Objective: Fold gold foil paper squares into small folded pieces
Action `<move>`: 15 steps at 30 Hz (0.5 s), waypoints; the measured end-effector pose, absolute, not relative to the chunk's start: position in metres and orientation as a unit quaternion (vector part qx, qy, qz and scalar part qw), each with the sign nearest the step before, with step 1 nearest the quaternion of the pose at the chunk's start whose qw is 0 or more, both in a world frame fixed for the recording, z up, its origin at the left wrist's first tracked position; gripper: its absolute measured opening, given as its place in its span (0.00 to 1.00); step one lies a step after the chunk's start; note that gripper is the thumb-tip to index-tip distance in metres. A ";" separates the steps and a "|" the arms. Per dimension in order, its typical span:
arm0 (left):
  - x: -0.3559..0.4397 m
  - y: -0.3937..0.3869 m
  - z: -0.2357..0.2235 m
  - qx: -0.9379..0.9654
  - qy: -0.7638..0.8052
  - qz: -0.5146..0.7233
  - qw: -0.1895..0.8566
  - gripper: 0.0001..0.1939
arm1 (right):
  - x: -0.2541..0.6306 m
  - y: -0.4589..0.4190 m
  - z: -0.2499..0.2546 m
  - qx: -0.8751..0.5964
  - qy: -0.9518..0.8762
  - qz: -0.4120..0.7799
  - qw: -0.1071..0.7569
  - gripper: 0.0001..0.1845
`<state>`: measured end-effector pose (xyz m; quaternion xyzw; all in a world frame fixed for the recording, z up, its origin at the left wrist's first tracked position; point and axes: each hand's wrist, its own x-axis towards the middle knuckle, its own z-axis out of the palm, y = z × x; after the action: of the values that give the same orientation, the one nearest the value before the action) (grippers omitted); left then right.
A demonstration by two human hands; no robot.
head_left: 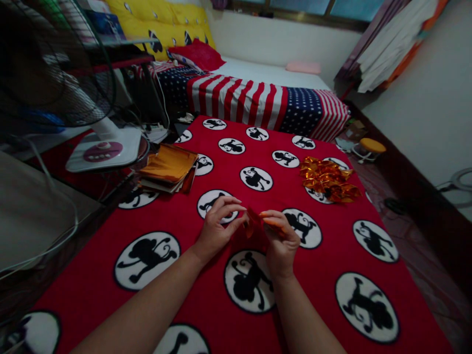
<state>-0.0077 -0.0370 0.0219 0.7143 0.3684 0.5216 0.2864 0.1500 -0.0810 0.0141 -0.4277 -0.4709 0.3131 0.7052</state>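
Observation:
Both hands meet over the middle of the red monkey-print cloth [217, 172], pinching a small piece of shiny orange foil paper [250, 227] between them. My left hand [220, 225] has thumb and fingertips closed on its left side. On the other side, my right hand [280, 241] grips the paper with the fingers curled, and some orange shows among them. The paper looks folded, though its exact shape is blurred. To the left lies a stack of gold foil paper sheets [167, 164]. A heap of folded orange foil pieces [326, 179] sits to the right.
A white electric fan [106, 147] stands at the left, near a dark table and loose cables. Beyond the cloth is a bed with a flag-patterned cover [239, 96] and a red pillow [199, 55]. A yellow-topped stool [372, 145] stands on the floor at right.

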 end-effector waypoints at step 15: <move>-0.007 -0.042 0.026 0.723 0.360 0.509 0.298 0.05 | 0.152 -0.079 0.013 -0.387 -0.454 0.371 0.712 0.08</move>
<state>-0.0074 -0.0418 0.0255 0.7232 0.3598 0.5085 0.2983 0.1524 -0.0790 0.0128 -0.3870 -0.4540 0.3711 0.7116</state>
